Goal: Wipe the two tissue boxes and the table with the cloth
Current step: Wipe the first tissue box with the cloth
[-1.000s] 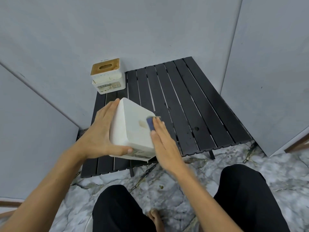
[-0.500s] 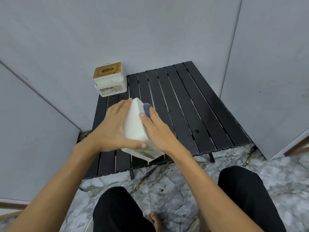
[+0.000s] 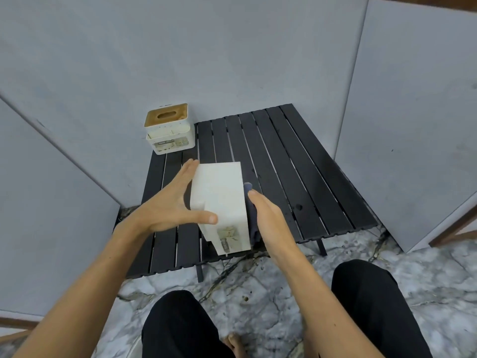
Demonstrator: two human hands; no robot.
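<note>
Taking the white tissue box (image 3: 219, 200) in the middle as the landmark: up and to its left, at the table's back corner against the wall (image 3: 103, 73), stands the second tissue box (image 3: 169, 129), upright with its brown lid on top. Nothing touches it, and I cannot tell whether it has been wiped.

Just left of the white box, the left hand (image 3: 170, 205) steadies it, fingers straight along its left side and thumb across the near face. The box is tipped off its base above the table (image 3: 296, 177).

On its right side, the right hand (image 3: 268, 215) presses the dark blue cloth (image 3: 251, 210) flat against the box with straight fingers. By my reading, this side is being wiped, so the task looks to be in its box stage, with the table left to do.

Right of the box, the slats lie bare to the far edge, giving room to set it down. The table's near edge runs directly below the box, so it could drop to the marble floor (image 3: 284, 280).
</note>
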